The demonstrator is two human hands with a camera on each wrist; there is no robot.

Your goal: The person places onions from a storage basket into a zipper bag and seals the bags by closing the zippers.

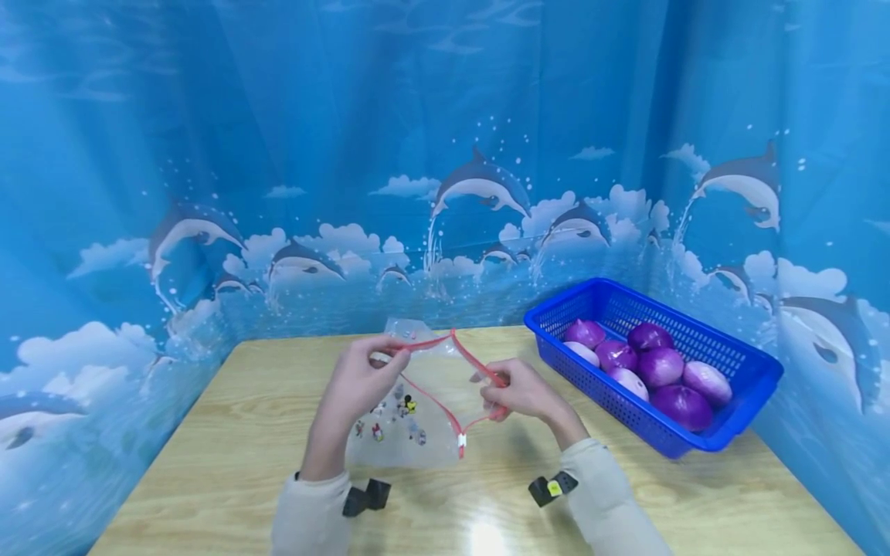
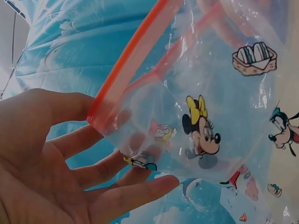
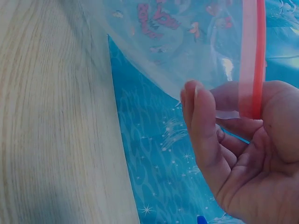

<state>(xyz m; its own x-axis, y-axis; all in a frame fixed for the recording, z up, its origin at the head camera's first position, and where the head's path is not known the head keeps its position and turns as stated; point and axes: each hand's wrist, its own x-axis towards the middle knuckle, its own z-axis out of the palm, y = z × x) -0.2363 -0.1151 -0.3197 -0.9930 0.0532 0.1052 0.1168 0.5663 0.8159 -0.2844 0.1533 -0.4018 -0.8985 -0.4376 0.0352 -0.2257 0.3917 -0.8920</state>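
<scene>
A clear zip bag [image 1: 434, 409] printed with small cartoon figures is held up over the table, its red-edged mouth spread wide. My left hand [image 1: 365, 378] pinches the red rim on one side between thumb and forefinger. In the left wrist view the other fingers of that left hand [image 2: 70, 158] lie spread behind the clear plastic. On the opposite side my right hand [image 1: 518, 390] grips the red rim. The right wrist view has the right hand [image 3: 243, 144] pinching the red strip [image 3: 258, 60] near its end. A white slider [image 1: 462, 440] sits on the rim at the near corner.
A blue perforated basket [image 1: 751, 371] stands on the right of the wooden table [image 1: 229, 432]. Several purple onions [image 1: 660, 365], shiny as if wrapped, lie in it. Behind the table hangs a blue curtain [image 1: 334, 154] printed with dolphins.
</scene>
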